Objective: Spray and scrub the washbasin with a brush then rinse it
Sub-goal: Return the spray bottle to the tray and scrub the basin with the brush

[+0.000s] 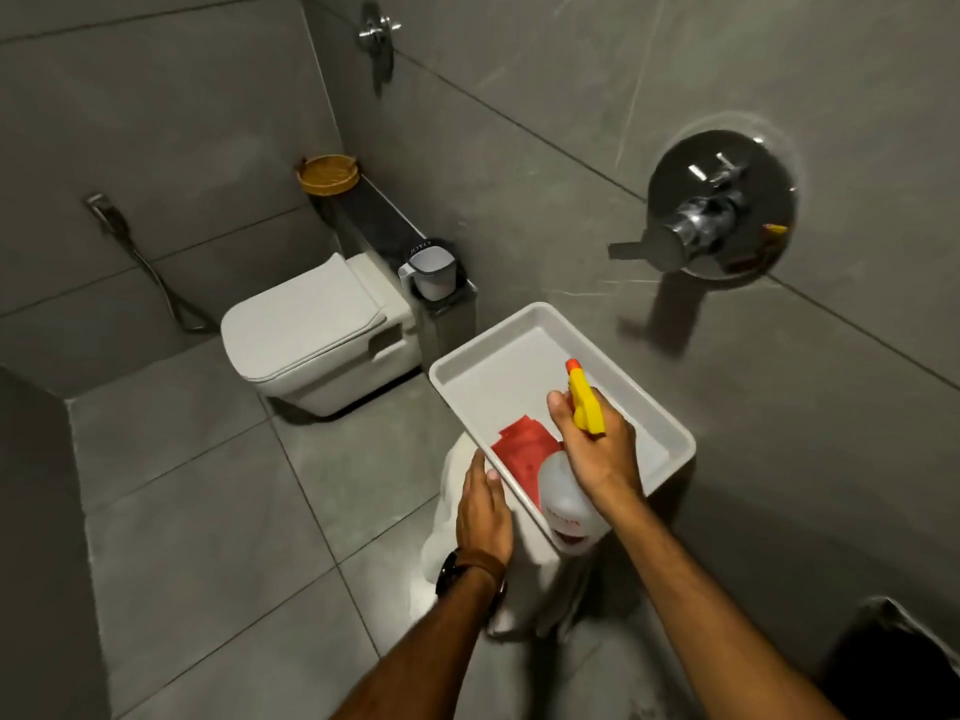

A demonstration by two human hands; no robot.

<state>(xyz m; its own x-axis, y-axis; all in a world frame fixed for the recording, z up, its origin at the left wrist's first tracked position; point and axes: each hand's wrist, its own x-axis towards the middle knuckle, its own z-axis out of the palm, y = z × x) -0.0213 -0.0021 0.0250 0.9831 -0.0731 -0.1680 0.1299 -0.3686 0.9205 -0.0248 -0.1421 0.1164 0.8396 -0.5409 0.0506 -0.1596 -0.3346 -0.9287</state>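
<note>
A white rectangular washbasin (pixel 498 345) stands on a white-draped support in the middle of the view. My right hand (pixel 597 449) grips a white spray bottle (pixel 563 498) with a yellow trigger head and orange nozzle, held over the basin with the nozzle aimed into it. A red thing (pixel 519 452), partly hidden by the bottle, lies in the basin's near corner. My left hand (pixel 483 511) rests flat against the basin's near left rim, fingers extended. I cannot make out a brush.
A white toilet (pixel 306 335) stands at the left against the grey tiled wall. A ledge carries a grey mug (pixel 431 270) and a yellow basket (pixel 328 174). A chrome shower mixer (pixel 717 210) juts from the right wall. Grey floor tiles lie to the left.
</note>
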